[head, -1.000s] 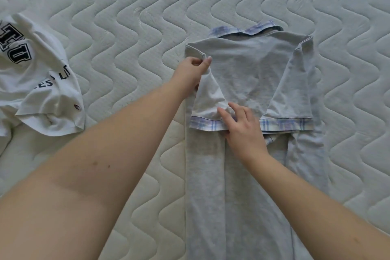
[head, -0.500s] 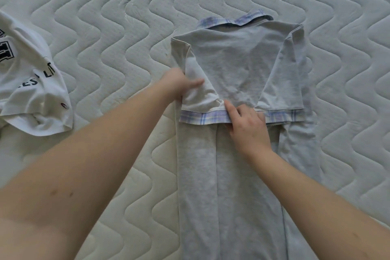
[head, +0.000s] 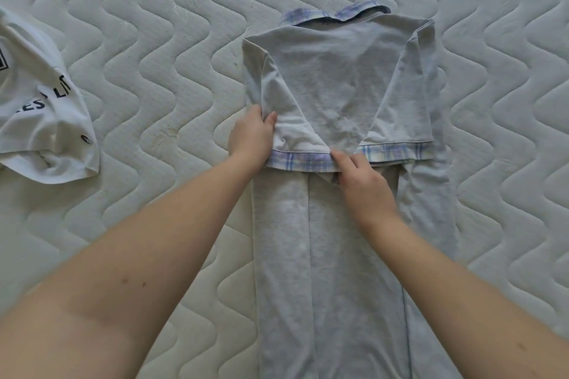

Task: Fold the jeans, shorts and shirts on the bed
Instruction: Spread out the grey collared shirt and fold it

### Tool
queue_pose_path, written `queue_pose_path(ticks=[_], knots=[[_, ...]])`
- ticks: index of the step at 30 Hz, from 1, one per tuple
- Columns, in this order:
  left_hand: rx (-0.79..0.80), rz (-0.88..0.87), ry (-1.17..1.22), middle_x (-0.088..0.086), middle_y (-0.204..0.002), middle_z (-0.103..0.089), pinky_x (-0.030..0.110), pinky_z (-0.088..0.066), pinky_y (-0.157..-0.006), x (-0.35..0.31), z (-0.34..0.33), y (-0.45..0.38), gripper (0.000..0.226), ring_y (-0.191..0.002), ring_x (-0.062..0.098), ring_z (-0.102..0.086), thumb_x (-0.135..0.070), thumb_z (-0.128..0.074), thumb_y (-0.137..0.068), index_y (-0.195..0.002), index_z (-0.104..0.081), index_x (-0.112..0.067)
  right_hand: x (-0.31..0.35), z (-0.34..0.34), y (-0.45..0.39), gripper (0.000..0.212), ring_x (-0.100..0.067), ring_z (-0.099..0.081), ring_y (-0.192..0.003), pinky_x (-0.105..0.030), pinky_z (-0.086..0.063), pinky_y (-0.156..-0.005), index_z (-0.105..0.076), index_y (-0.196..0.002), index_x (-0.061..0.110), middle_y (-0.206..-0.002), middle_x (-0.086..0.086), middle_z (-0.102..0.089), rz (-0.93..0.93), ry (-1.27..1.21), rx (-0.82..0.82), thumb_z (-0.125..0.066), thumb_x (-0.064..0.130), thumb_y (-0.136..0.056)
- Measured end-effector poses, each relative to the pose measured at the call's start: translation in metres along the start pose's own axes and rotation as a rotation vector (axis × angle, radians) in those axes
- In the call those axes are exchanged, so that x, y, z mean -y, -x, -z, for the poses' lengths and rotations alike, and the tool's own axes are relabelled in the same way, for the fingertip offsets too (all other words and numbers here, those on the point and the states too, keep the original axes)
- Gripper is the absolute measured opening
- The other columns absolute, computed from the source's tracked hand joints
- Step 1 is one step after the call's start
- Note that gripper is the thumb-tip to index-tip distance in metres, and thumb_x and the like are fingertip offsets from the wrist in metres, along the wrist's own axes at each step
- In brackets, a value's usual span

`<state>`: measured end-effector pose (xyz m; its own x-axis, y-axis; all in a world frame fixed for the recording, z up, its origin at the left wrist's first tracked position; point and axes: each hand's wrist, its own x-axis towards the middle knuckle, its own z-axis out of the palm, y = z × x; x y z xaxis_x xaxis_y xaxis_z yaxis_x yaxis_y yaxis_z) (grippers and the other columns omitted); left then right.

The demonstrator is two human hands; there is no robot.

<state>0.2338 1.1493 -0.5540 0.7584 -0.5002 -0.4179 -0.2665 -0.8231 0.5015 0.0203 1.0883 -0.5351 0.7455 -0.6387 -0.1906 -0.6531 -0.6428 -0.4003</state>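
Observation:
A light grey polo shirt (head: pixel 341 95) with a plaid collar and plaid sleeve cuffs lies face down on the mattress. Both its sides and sleeves are folded inward, making a long narrow strip that runs toward me. My left hand (head: pixel 252 137) pinches the left edge of the shirt at the folded-in left sleeve. My right hand (head: pixel 360 184) rests on the middle of the shirt, its fingertips holding the inner end of the left sleeve's plaid cuff (head: pixel 300 161). The right sleeve (head: pixel 403 120) lies flat.
A crumpled white t-shirt (head: pixel 40 120) with black lettering lies at the left edge of the quilted white mattress (head: pixel 172 49). The bare mattress surrounds both shirts.
My left hand has slid down the shirt's left edge, from near the shoulder to just above the sleeve cuff. The right hand stays at the cuff's inner end.

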Motion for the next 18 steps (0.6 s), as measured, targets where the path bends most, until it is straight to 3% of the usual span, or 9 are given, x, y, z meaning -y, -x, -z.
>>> queue_pose_path(ticks=[4,8,11,14,16,18], knots=[[-0.071,-0.019,-0.043,0.011,-0.108,-0.063,0.042,-0.045,-0.082,-0.001,0.003,0.011,0.033,-0.101,0.034,-0.058,-0.039,-0.052,-0.096,-0.116,-0.049,-0.012,-0.001,0.005,0.008,0.042,-0.038,-0.057,-0.073,-0.033,-0.032,-0.056,-0.061,-0.122,0.008,-0.098,-0.014,-0.056,-0.119,0.053,0.016,-0.056,-0.008,-0.084],[-0.276,-0.387,-0.385,0.006,-0.141,-0.044,0.041,-0.031,-0.102,0.000,0.002,0.025,0.061,-0.129,0.028,-0.040,-0.036,-0.060,-0.089,-0.143,-0.038,-0.020,0.010,0.014,0.008,0.032,-0.034,-0.060,-0.074,-0.037,-0.049,-0.059,-0.067,-0.110,0.003,-0.088,-0.014,-0.062,0.046,0.016,-0.216,-0.066,-0.003,-0.078],[-0.227,-0.496,-0.375,0.004,-0.159,-0.026,0.037,-0.012,-0.118,-0.004,-0.011,0.027,0.059,-0.148,0.022,-0.019,-0.030,-0.047,-0.096,-0.151,-0.030,-0.018,0.022,0.006,-0.002,0.045,-0.034,-0.062,-0.099,-0.043,-0.051,-0.086,-0.061,-0.127,0.003,-0.114,-0.016,-0.064,0.093,0.039,-0.253,-0.062,0.005,-0.081],[-0.108,-0.470,-0.446,0.000,-0.164,-0.006,0.032,0.003,-0.120,0.002,-0.032,0.029,0.061,-0.151,0.016,-0.002,-0.038,-0.033,-0.102,-0.156,-0.011,-0.019,0.025,-0.014,-0.002,0.058,-0.026,-0.038,-0.140,-0.042,-0.027,-0.115,-0.040,-0.147,0.006,-0.152,-0.011,-0.040,0.069,0.136,-0.098,-0.053,0.021,-0.092],[-0.022,-0.426,-0.490,-0.003,-0.164,0.004,0.033,0.006,-0.121,0.011,-0.045,0.030,0.064,-0.151,0.014,0.005,-0.045,-0.026,-0.102,-0.156,0.000,-0.023,0.015,-0.029,0.005,0.065,-0.020,-0.009,-0.150,-0.035,-0.005,-0.122,-0.014,-0.155,0.010,-0.163,-0.006,-0.010,0.081,0.198,0.126,-0.040,0.033,-0.100],[-0.024,-0.404,-0.524,-0.004,-0.164,0.006,0.035,0.005,-0.121,0.015,-0.053,0.030,0.064,-0.150,0.014,0.006,-0.045,-0.023,-0.102,-0.155,0.004,-0.024,0.003,-0.041,0.013,0.070,-0.016,0.012,-0.150,-0.032,0.010,-0.120,0.011,-0.153,0.014,-0.162,-0.003,0.015,0.071,0.289,0.241,-0.026,0.044,-0.102]])
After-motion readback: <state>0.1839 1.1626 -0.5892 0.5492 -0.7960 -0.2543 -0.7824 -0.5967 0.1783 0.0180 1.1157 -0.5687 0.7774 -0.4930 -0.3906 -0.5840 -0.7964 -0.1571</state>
